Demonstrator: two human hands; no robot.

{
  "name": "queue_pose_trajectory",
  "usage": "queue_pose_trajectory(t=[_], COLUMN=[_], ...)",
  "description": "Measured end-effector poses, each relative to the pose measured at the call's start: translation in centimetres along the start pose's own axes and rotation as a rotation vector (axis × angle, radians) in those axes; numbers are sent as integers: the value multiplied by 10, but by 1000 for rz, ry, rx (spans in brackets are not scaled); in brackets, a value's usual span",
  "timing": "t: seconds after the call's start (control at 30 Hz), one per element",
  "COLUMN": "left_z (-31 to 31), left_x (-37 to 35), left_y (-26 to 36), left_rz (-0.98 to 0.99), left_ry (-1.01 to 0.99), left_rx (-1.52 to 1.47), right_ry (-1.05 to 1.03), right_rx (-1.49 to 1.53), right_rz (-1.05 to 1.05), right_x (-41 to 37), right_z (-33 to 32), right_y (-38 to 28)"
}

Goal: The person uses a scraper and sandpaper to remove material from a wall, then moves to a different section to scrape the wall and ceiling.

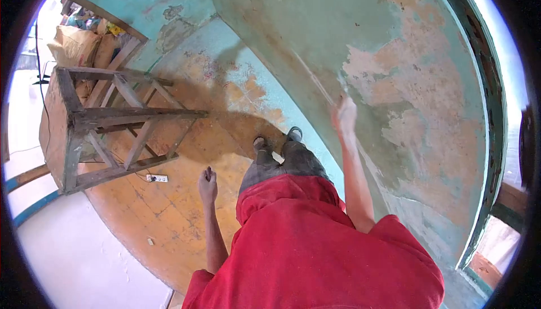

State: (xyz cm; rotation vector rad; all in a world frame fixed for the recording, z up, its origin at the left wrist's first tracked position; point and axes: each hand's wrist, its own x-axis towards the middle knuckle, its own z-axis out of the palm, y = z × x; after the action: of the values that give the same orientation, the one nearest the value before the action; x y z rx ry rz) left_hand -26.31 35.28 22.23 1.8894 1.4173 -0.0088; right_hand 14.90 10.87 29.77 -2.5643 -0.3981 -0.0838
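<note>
My right hand (345,116) is raised against the green painted wall (270,32), its fingers closed. A pale, thin shape shows at the fingertips, too blurred to name. Light scrape streaks run over the wall around this hand, beside a large patch of bare, peeled plaster (428,72). Away from the wall, my left hand (208,186) hangs low over the orange floor (152,207). Its fingers are curled around a small dark object (209,173) whose kind I cannot make out.
A wooden trestle stand (107,118) stands at the left. Close to it, a white power strip (157,178) with a cord lies on the floor. Filled sacks (76,45) are piled behind the stand. A window frame (482,117) borders the wall on the right.
</note>
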Motion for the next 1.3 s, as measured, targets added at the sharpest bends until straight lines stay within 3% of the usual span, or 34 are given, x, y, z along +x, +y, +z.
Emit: queue_pose_trajectory(t=[0.03, 0.1, 0.17, 0.23, 0.27, 0.3, 0.33, 0.37, 0.4, 0.43, 0.47, 0.53, 0.67, 0.73, 0.8, 0.87, 0.9, 1.0, 1.07, 1.13, 1.2, 1.23, 1.27, 1.3], left_z=[-1, 6, 34, 54, 70, 77, 101, 153, 158, 188, 214, 234, 255, 253, 254, 264, 268, 256, 274, 276, 292, 277, 273, 291], left_x=[5, 21, 43, 54, 51, 46, 37, 53, 26, 20, 21, -1, -23, -14, -27, -26, -14, -8, -27, -6, 21, 16, -7, -12], left_y=[8, 24, 43, 99, 130, 172, 204, 215, 267, 296, 322, 374, 395, 397, 405, 408, 409, 404, 409, 392, 379, 385, 389, 395], left_rz=[6, 17, 222, 285, 283, 276, 394, 159, 188, 223, 258, 74, 55, -21, -34, 50, -57, -86, 221, 243, 55, 10, 250, 323], left_ry=[13, 23, 10, -76, -176, -346, -394, -762, -824, -890, -946, -774, -937, -1004, -983, -900, -900, -965, -604, -715, -984, -1045, -814, -586], left_rx=[-39, -66, -325, -288, -463, -441, -437, -384, -695, -707, -722, -1002, -1018, -908, -937, -1070, -978, -1057, -1114, -1047, -1013, -725, -919, -962], right_ry=[-161, -127, 11, -44, -126, -116, -122, -136, -150, -20, -22, -256, -263, -356, -334, -346, -363, -437, -411, -422, -431, -543, -547, -444], right_rx=[16, -17, -24, 20, 47, 96, 94, 18, -59, 12, 14, 171, 84, 125, 238, 280, 208, 161, 221, 241, 103, 125, 129, 235], right_rz=[111, 81, 47, 105, 181, 228, 229, 117, 4, -32, -35, 283, 150, 186, 314, 222, 185, 201, 270, 303, 136, 333, 323, 287], right_x=[2, 10, 10, 13, 6, 5, 9, 9, 8, 9, 16, 12, 15, 17, 13, 24, 31, 29, 20, 26, 26, 30, 28, 29], right_z=[-32, -5, 28, -9, -34, -50, -33, -4, 10, 5, -17, -69, -55, -74, -97, -79, -61, -63, -76, -53, -23, -43, -47, -48], right_y=[-21, -1, 14, -1, -6, -10, 3, 26, 45, 24, 3, -17, 4, -5, -14, 7, 18, 7, 3, 9, 22, 0, -2, -2])
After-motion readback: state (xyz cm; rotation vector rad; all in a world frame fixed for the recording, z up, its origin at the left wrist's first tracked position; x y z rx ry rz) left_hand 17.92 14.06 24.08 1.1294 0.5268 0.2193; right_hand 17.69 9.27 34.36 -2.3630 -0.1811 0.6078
